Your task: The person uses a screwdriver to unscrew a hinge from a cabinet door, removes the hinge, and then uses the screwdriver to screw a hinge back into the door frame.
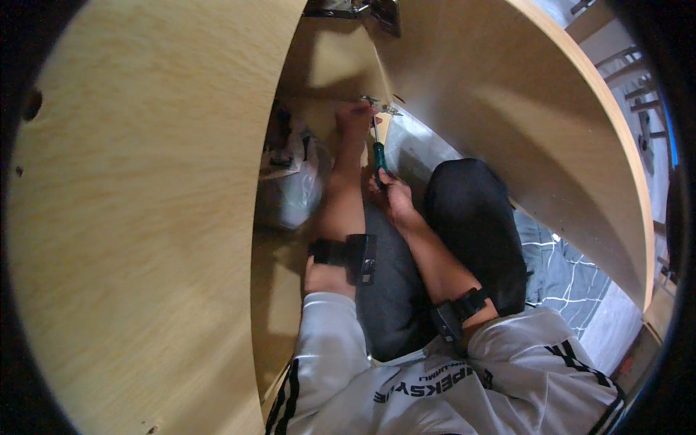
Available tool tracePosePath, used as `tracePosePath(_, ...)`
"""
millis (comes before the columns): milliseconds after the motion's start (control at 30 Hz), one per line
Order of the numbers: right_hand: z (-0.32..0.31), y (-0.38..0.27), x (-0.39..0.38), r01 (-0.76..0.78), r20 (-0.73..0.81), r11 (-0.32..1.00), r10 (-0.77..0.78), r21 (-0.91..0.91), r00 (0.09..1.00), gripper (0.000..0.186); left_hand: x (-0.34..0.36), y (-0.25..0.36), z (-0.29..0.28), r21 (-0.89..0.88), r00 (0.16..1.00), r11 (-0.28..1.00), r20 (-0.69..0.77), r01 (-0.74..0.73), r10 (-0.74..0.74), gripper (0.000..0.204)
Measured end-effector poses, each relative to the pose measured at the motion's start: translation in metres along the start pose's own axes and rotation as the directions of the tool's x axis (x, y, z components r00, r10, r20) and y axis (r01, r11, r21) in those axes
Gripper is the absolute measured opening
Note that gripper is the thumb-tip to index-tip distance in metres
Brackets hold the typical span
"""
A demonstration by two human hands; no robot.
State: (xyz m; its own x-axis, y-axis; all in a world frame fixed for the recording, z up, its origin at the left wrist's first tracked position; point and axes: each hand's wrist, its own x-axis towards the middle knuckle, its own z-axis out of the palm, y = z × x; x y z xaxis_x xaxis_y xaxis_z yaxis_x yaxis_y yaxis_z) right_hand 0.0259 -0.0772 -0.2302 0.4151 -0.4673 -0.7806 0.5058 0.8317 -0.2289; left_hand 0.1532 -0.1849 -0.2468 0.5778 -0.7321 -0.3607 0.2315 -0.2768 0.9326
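Observation:
My right hand [394, 194] is closed round the green handle of a screwdriver [379, 155]. Its thin metal shaft points up and away from me, toward a metal cabinet hinge [391, 110] at the lower inner corner of a wooden door [507, 109]. Beside the shaft's far end, my left hand [354, 118] reaches inside the cabinet with its fingers bent together by the hinge. What those fingers grip is too small to make out, and the screwdriver's tip is hidden near them.
Left of my arm, a large wooden panel [145, 203] fills the view. Inside the cabinet stands a clear plastic bag [297, 188] with things in it. Another metal hinge [348, 9] shows at the top. My dark-trousered knee [471, 196] is close to the door, and checked cloth [558, 264] lies beyond.

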Motion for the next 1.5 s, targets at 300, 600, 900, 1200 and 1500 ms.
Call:
tracePosePath(300, -0.016, -0.006, 0.016, -0.006, 0.132, 0.994, -0.009, 0.113, 0.991, 0.028, 0.006, -0.001, -0.003, 0.53, 0.99, 0.841, -0.014, -0.11, 0.138, 0.02)
tracePosePath(600, -0.053, 0.001, 0.044, 0.096, 0.041, 0.995, -0.097, 0.036, 0.994, 0.028, -0.28, 0.122, 0.021, 0.094, 0.976, 0.971, 0.005, -0.218, 0.218, 0.015)
tracePosePath(900, -0.069, -0.025, 0.019, -0.02, 0.067, 0.901, 0.055, -0.434, 0.996, 0.03, -0.536, 0.236, -0.075, 0.606, 0.792, 0.638, -0.02, -0.476, 0.61, 0.012)
tracePosePath(1200, -0.075, -0.041, 0.026, -0.051, 0.072, 0.805, 0.116, -0.591, 0.991, 0.031, -0.593, 0.43, -0.169, 0.797, 0.565, 0.603, -0.51, 0.029, 0.648, 0.017)
tracePosePath(1500, -0.077, -0.045, 0.042, -0.062, 0.075, 0.775, 0.139, -0.628, 0.987, 0.032, -0.471, 0.462, -0.352, 0.788, 0.67, 0.435, -0.607, 0.436, 0.428, 0.031)
